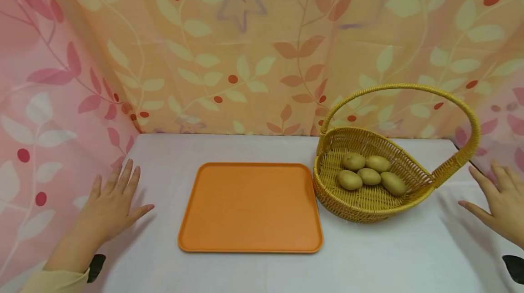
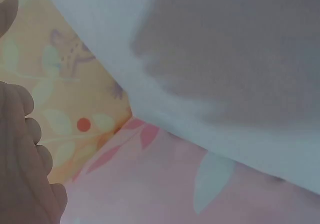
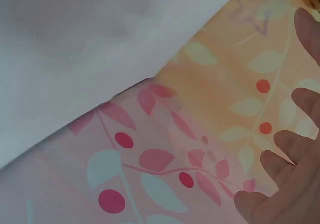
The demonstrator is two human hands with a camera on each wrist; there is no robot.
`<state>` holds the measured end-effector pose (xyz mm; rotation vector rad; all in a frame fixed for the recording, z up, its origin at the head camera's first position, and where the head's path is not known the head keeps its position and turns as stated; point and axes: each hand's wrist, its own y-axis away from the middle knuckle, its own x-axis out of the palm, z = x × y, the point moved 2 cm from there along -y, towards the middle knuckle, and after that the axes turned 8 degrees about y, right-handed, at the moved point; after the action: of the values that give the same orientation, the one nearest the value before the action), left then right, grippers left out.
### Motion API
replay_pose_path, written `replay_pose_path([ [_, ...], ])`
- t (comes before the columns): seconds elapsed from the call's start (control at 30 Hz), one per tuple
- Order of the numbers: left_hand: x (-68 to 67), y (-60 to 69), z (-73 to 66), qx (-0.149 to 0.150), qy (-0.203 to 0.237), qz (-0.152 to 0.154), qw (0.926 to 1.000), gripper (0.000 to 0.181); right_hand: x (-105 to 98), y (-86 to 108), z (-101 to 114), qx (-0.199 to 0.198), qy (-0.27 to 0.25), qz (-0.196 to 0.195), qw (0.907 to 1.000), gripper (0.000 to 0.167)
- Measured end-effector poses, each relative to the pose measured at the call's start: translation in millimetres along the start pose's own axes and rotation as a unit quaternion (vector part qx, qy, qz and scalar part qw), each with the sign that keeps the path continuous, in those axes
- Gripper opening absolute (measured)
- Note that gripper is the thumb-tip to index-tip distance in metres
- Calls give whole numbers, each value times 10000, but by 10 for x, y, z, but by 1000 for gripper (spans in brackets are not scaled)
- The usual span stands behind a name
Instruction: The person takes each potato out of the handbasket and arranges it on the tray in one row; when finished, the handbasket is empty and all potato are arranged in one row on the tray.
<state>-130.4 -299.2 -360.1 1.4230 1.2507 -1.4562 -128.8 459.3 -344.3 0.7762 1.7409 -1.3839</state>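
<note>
My left hand [image 1: 109, 209] is spread with straight fingers at the table's left side, left of an orange tray [image 1: 250, 207], holding nothing. At the right edge of the head view, my right hand [image 1: 504, 202] is likewise spread and holds nothing, to the right of a yellow wicker basket [image 1: 356, 214] with a tall arched handle. Several potatoes [image 1: 370, 176] lie inside the basket. In the left wrist view the left hand [image 2: 22, 154] shows at the left edge; in the right wrist view the right hand [image 3: 292, 169] has its fingers apart.
A white table surface [image 1: 262, 275] lies under the tray and basket. Behind it hangs an orange-yellow leaf-patterned cloth [image 1: 245, 56], with pink patterned cloth [image 1: 37, 124] on the left and right sides. The basket's handle rises above the table's back right.
</note>
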Motion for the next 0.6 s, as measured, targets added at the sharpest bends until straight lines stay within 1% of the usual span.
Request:
replay_pose_path([
  [0.03, 13, 22, -26, 61, -25, -95, 9999, 98, -13, -4, 18, 86, 1, 28, 10000, 98],
  [0.1, 59, 76, -104, 190, -27, -253, 9995, 96, -49, -29, 65, 147, -126, -177, 9997, 96],
  [0.2, 159, 165, -256, 478, 20, -497, 9976, 92, -106, -50, 172, 206, -314, -446, 9983, 90],
  [0.27, 234, 209, -357, 540, 165, -501, 9971, 91, -172, -91, 260, 226, -569, -699, 9957, 82],
  [0.33, 300, 230, -446, 535, 318, -429, 9971, 90, -244, -125, 353, 282, -803, -866, 9926, 72],
  [0.4, 352, 229, -525, 493, 529, -284, 9970, 89, -315, -148, 458, 412, -941, -937, 9903, 60],
  [0.5, 398, 213, -624, 390, 881, 60, 9953, 87, -397, -177, 610, 463, -1136, -1204, 9851, 44],
  [0.57, 413, 196, -680, 338, 1075, 294, 9932, 85, -444, -192, 701, 436, -1229, -1435, 9810, 40],
  [0.6, 420, 189, -706, 301, 1180, 425, 9917, 84, -466, -204, 740, 401, -1314, -1549, 9783, 40],
])
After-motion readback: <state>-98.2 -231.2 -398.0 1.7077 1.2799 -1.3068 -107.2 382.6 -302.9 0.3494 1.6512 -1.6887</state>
